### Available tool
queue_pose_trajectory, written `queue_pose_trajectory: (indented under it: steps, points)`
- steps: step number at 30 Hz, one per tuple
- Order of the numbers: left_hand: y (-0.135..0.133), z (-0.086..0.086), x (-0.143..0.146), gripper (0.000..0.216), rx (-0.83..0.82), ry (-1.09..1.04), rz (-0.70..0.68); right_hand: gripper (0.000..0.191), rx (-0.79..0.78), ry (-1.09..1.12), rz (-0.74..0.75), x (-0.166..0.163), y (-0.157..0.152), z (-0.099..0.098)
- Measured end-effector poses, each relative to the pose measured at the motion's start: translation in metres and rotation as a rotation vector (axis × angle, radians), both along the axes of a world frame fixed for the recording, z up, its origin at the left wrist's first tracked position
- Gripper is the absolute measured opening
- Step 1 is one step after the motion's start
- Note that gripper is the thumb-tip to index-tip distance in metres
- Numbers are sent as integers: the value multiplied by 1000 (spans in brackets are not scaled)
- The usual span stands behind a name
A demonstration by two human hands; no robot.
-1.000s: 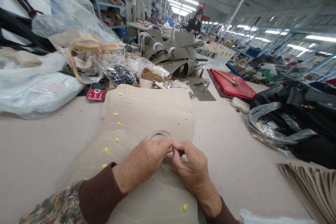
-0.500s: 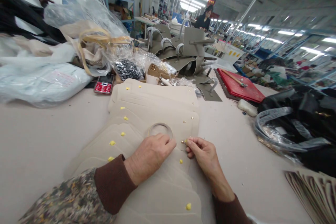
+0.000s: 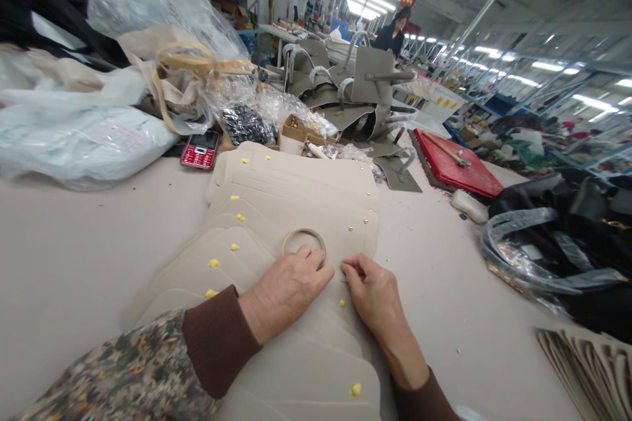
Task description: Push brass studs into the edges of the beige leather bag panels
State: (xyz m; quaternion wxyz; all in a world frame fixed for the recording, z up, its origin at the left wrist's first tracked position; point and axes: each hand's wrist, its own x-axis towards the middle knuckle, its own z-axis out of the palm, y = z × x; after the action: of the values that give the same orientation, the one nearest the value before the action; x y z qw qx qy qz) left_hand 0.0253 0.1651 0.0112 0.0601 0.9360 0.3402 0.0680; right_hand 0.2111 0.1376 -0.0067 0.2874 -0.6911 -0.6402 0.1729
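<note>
A stack of overlapping beige panels (image 3: pixel 296 191), resembling bag pieces, lies in front of me. Small yellow tape pieces (image 3: pixel 214 263) dot its left side, and a few small metal studs (image 3: pixel 351 229) show along the right. My left hand (image 3: pixel 291 286) rests on the stack, its fingers closed on the near side of a thin roll of tape (image 3: pixel 305 231). To its right, my right hand (image 3: pixel 371 283) pinches with thumb and forefinger at the panel's right side. The fingertips hide whatever is between them. Another yellow piece lies just below these fingertips.
Beyond the panels are a red phone (image 3: pixel 199 150), a small cardboard box (image 3: pixel 296 131) and grey-green bag parts (image 3: pixel 345 92). Plastic-wrapped bundles (image 3: pixel 89 145) fill the left. On the right are a hammer (image 3: pixel 447 148) on a red block (image 3: pixel 459 168) and black bags (image 3: pixel 582 237). A person (image 3: pixel 392 33) is farther back.
My right hand has shifted slightly left, its fingertips now covering the spot where a stud and a yellow piece showed. My left hand stays by the tape roll. The view has shifted slightly.
</note>
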Motion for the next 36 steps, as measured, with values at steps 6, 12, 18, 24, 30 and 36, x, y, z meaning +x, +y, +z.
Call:
queue_pose_trajectory:
  steps: [6, 12, 18, 24, 30, 36]
  points:
    - [-1, 2, -1, 15, -26, -2, 6, 14, 115, -21, -58, 8, -11, -6]
    - [1, 1, 0, 15, -5, 1, -4, 18, 180, -103, 29, 7, -14, -12]
    - [2, 5, 0, 15, -4, 6, -19, 19, 179, -198, 50, 0, -7, -9]
    - [3, 10, -5, 13, 62, -65, -36, 18, -18, -161, 138, 1, -11, 8]
    - [9, 17, -14, 16, 105, -353, -104, 13, -263, -17, 106, 5, -13, 16]
    - [6, 12, -11, 37, 56, -483, -142, 19, -72, 406, -10, 14, -9, 12]
